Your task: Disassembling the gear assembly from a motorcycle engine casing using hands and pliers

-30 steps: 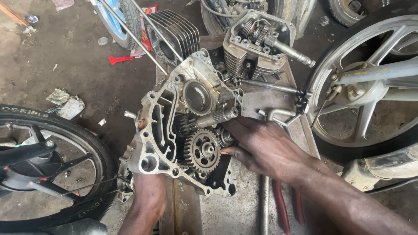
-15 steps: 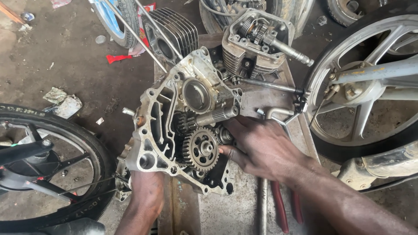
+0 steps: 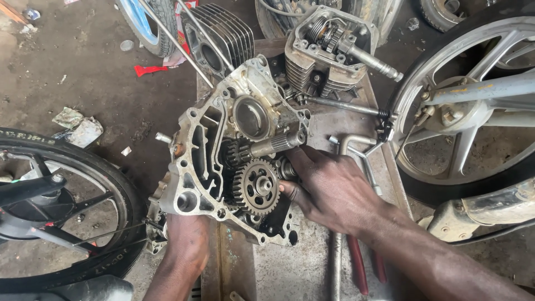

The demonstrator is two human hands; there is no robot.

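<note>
Now an engine case is held tilted on a metal bench, with its open side turned to the camera. The case is supported from below by the left hand; the fingers are hidden under the case, so it cannot be told if they are closed around it. The right hand is laid against the right side of the case, and its fingers are bent in beside a gear that sits in the lower part; a firm grip cannot be seen. Just above the gear a splined shaft is seen, pointing to the right. Behind the case a cylinder head and a finned cylinder are placed. A wheel is standing at the right, a tyre at the left, and red-handled pliers are lying under the right forearm.
</note>
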